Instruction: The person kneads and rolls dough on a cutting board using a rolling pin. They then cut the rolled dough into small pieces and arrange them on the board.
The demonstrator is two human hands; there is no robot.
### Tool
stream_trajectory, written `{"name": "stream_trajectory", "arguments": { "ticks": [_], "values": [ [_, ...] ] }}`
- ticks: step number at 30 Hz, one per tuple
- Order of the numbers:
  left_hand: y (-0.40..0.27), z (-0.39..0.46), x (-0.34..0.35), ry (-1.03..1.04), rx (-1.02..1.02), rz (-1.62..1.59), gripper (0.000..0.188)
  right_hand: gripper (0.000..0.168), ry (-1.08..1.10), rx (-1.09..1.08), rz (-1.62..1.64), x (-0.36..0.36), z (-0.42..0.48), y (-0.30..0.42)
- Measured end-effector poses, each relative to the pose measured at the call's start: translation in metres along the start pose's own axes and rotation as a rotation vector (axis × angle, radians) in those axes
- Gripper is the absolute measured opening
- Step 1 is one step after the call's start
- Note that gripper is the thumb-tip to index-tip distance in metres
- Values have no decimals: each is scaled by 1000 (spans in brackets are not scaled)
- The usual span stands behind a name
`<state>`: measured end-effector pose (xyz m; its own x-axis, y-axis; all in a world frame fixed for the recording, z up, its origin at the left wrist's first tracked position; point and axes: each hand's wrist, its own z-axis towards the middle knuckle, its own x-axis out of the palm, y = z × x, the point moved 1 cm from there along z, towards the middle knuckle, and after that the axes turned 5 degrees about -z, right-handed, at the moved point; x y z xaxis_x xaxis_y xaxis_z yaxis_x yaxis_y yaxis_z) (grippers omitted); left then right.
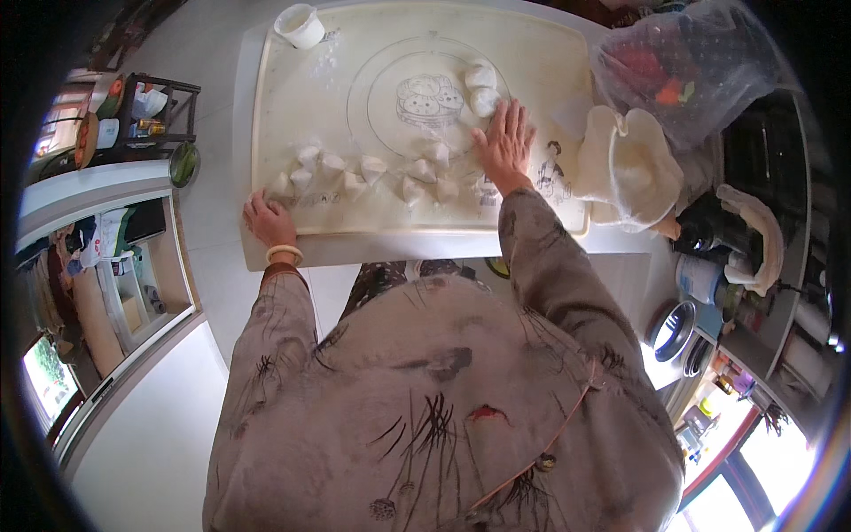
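A cream kneading mat [306,106] with printed circles and a dumpling drawing lies before me, dusted with flour in places. My right hand [508,146] is spread palm down on its right half, fingertips close to a round dough ball [484,102]. Just beyond that sits a second dough ball [480,74]. My left hand [269,219], wearing a pale bangle [284,253], rests at the mat's front left corner with fingers bent; whether it grips the edge is unclear. Beside it begins a loose row of several cut dough pieces [373,169] along the mat's near side.
At the far left corner of the mat stands a white cup [300,26]. A cream cloth [628,166] lies against the right edge, with a clear plastic bag [685,66] of colourful things behind it. A dark shelf rack [159,110] is further left.
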<state>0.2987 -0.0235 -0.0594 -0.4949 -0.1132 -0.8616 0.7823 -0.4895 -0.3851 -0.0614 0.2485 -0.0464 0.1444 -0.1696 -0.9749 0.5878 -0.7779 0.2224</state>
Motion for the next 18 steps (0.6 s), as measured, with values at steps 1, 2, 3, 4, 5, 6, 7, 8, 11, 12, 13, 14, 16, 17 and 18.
{"name": "stream_trajectory", "arguments": {
  "ticks": [1, 2, 3, 4, 5, 6, 7, 8, 11, 12, 13, 14, 16, 17, 18],
  "values": [
    [1, -1, 0, 3, -7, 1, 34, 79, 34, -10, 63, 1, 1, -2],
    [1, -1, -1, 6, -13, 2, 34, 78, 67, -20, 126, 5, 0, -10],
    [-2, 3, 1, -2, -12, -9, 34, 77, 89, -34, 187, 9, 7, -21],
    [-11, 6, 6, -2, -5, -35, 35, 69, -16, 51, 550, 32, 23, -59],
    [-7, 3, 5, -6, -19, -30, 35, 66, -17, 65, 550, 23, 24, -74],
    [-6, 1, 2, -13, -8, -28, 35, 63, -11, 84, 550, 7, 14, -86],
    [-7, 2, -1, -12, 7, -28, 36, 61, -7, 112, 546, -8, -1, -89],
    [-8, 2, -3, -11, 28, -32, 36, 57, -10, 59, 374, -18, -18, -81],
    [6, 1, 3, 3, 20, -25, 36, 48, 14, -37, 77, -37, -40, -48],
    [6, 2, 3, 7, 8, -24, 35, 47, 68, -9, 117, -38, -44, -42],
    [3, 2, 4, 9, -6, -23, 35, 47, 122, 17, 157, -38, -45, -36],
    [1, 1, 3, 11, -21, -20, 35, 45, 171, 41, 240, -37, -45, -32],
    [-2, 0, 3, -9, -28, -12, 34, 47, 195, 55, 435, -37, -37, -22],
    [-1, 0, 2, -19, -32, -7, 34, 48, 208, 61, 533, -37, -31, -16],
    [-1, 2, 3, -16, -15, -26, 34, 46, 78, 7, 606, -39, -19, -11]
  ]
}}
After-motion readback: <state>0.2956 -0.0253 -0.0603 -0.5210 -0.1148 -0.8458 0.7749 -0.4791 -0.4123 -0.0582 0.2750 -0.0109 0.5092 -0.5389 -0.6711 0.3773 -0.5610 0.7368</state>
